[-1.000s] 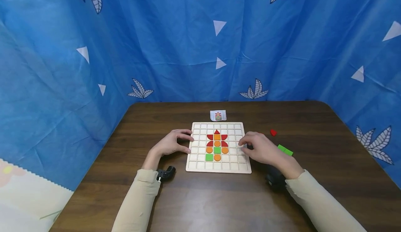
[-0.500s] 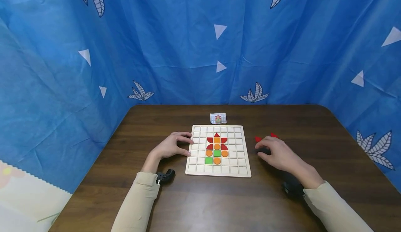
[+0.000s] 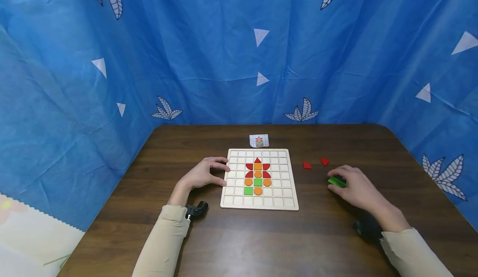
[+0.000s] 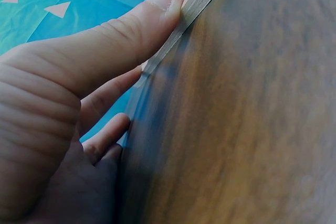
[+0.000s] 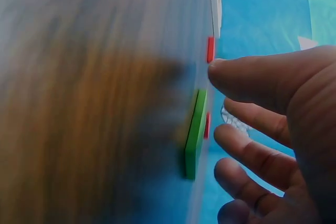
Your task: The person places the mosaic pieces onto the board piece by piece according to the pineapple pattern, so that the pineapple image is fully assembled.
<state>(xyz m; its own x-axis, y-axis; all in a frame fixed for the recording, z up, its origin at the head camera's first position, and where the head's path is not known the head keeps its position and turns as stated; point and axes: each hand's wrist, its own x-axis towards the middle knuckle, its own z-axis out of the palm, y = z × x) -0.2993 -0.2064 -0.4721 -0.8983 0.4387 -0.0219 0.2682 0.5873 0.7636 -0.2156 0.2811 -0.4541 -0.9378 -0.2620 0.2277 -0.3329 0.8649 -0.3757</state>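
Note:
In the head view, a pale wooden grid board (image 3: 277, 189) holds red, orange and green flat pieces laid out as a figure. My left hand (image 3: 201, 174) rests at its left edge. The left wrist view shows the thumb (image 4: 152, 19) touching the board's side, fingers spread below it. Over on the right, my right hand (image 3: 356, 187) hovers around the green squares (image 3: 336, 182), thumb and fingers apart on either side. The right wrist view shows the green squares (image 5: 194, 139) flat on the table, with a gap between them and the fingers.
Two small red pieces, one nearer the board (image 3: 307, 165) and one farther right (image 3: 325, 161), lie on the dark wooden table (image 3: 239, 239). A pattern card (image 3: 263, 144) lies behind the board. A blue curtain (image 3: 224, 52) hangs beyond the table.
My right hand has moved from the board's right edge, out to the right, over the green squares. Both red pieces now show fully. The left hand stays at the board.

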